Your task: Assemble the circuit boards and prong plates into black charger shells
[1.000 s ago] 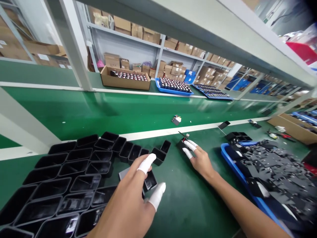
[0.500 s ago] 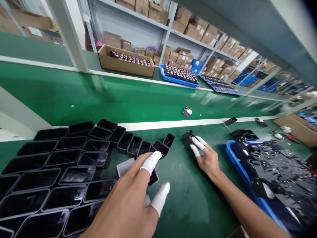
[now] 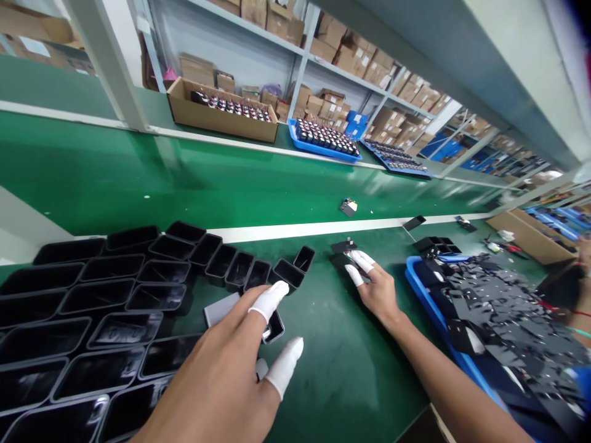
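My left hand [image 3: 240,351], with white finger cots, is in the lower middle, its index finger and thumb spread wide apart. Beneath it a black open-topped case [image 3: 276,327] and a grey flat-sided piece [image 3: 220,309] show in part; its other fingers are mostly hidden. Farther forward and right, my right hand [image 3: 376,286] pinches a black plate with small metal parts [image 3: 344,247] between cotted fingertips, just over the green table. Left of that plate stand a small black case [image 3: 304,259] and a wider one [image 3: 289,272].
Rows of black open cases [image 3: 111,295] fill the left. A blue tray [image 3: 436,320] heaped with black plates lies right. A loose plate with components [image 3: 348,207] rests beyond the white strip. A co-worker's hand [image 3: 584,289] shows at far right. A cardboard box [image 3: 221,120] sits on the ledge.
The black plate in my right hand has turned, now showing flatter and thinner. My left hand keeps its spread pose. The view has shifted slightly right, and a co-worker's hand has appeared.
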`<state>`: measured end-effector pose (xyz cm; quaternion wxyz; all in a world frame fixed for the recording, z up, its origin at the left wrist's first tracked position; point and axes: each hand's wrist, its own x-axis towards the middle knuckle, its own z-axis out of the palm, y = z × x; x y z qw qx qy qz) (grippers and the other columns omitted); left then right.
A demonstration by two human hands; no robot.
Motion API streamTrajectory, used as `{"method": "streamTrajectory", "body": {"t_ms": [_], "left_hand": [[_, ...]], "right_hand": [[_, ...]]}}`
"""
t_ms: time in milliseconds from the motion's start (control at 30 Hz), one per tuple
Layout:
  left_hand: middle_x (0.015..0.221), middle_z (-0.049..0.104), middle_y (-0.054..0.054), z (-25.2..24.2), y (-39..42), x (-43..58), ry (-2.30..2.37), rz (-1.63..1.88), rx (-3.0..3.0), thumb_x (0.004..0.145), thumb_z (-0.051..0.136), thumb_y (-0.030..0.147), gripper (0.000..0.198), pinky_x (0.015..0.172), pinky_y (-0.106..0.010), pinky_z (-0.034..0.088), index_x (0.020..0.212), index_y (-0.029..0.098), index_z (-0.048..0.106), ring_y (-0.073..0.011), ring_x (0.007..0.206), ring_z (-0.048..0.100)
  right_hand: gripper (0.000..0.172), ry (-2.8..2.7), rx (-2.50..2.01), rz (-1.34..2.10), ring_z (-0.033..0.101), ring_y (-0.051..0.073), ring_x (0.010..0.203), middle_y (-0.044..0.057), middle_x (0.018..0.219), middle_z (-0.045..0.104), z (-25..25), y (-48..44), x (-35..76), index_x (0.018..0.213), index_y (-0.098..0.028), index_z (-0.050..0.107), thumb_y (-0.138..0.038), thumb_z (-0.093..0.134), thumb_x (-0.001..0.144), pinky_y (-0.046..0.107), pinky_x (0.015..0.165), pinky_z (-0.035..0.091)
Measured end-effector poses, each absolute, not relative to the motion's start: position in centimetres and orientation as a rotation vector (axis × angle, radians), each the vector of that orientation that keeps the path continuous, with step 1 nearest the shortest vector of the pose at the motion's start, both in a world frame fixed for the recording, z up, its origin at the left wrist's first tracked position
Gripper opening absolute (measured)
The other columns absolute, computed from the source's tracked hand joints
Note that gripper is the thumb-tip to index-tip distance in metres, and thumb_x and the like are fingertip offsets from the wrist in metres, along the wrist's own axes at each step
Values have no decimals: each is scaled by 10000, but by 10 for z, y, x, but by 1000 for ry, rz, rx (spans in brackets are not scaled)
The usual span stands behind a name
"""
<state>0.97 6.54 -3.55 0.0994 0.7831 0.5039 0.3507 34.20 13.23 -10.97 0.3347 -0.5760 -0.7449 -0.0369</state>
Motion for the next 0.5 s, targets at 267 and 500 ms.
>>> {"method": "streamTrajectory", "body": {"t_ms": [267,500], "left_hand": [[1157,665,-3,-22,65,9,1469,881,2364,927,497,386,384,652,-257,606,1244,188,584,-155,895,698],[1156,664,4,-17,66,10,1424,859,2386,922,500,363,364,695,-260,606,1225,186,596,-157,940,691]], "right_hand": [[509,-1741,-1579,58,659,237,1051,108,1211,638,-111,125,338,1312,-113,611,-361,655,870,380,989,524],[442,-1436,-1535,563,636,319,1078,129,1133,665,-90,128,329,1104,-142,737,-377,776,732,552,1042,441]]}}
